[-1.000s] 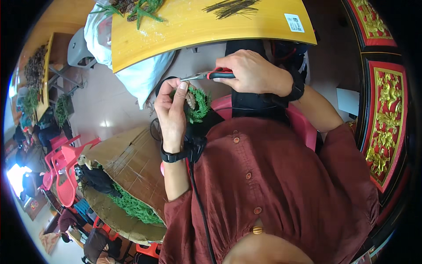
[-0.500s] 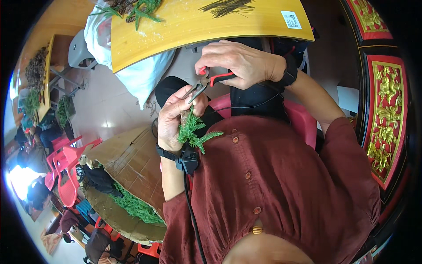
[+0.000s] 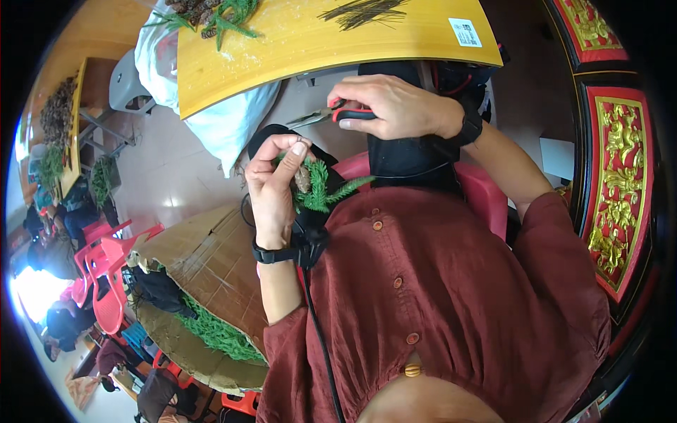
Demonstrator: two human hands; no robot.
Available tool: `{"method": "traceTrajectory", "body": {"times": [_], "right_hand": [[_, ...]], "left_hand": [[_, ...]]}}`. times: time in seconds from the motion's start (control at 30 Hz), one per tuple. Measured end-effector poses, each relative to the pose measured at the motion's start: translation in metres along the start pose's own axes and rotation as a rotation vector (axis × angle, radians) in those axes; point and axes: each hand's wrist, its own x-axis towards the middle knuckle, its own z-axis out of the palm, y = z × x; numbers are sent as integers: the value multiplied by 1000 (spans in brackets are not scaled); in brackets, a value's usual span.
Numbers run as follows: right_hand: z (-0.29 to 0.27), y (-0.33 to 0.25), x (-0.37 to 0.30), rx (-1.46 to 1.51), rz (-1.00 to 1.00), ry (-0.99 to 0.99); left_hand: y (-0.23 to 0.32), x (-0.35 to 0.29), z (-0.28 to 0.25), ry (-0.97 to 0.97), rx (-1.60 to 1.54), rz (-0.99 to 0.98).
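Left hand: the left hand [image 3: 271, 180] is raised over the lap, fingers pinched round a green sprig [image 3: 321, 187] with a small brown pine cone [image 3: 303, 178] at its stem
Right hand: the right hand [image 3: 391, 106] is clenched on red-handled pliers [image 3: 331, 114], held just under the edge of the yellow bench [image 3: 282, 49]
Pliers tip: the nose points left, apart from the sprig; whether it grips a wire I cannot tell, the tip being too small to read
Change: half a second ago the pliers' nose was down at the left hand's fingers, working at the stem; now it has drawn up and away, and the sprig is turned upright again
Meaning: the twist at the stem looks finished for this pass, and the left hand appears to be checking the join
On the bench: more green sprigs and cones [image 3: 211, 14] and a bundle of dark wires [image 3: 363, 10]
Beside the knee: a cardboard box [image 3: 204, 261] with green sprigs inside
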Motion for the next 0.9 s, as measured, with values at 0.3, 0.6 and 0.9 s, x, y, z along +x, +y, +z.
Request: {"method": "traceTrajectory", "body": {"times": [0.3,0.6,0.9], "right_hand": [[2,11,8,-47,-192,-26],[1,11,20,-91,-271,42],[3,12,20,-67,-281,56]], "left_hand": [[-10,3,-9,-209,-462,-117],[-9,8,-14,-241,-544,-128],[-11,11,-6,-301,-607,-130]]}}
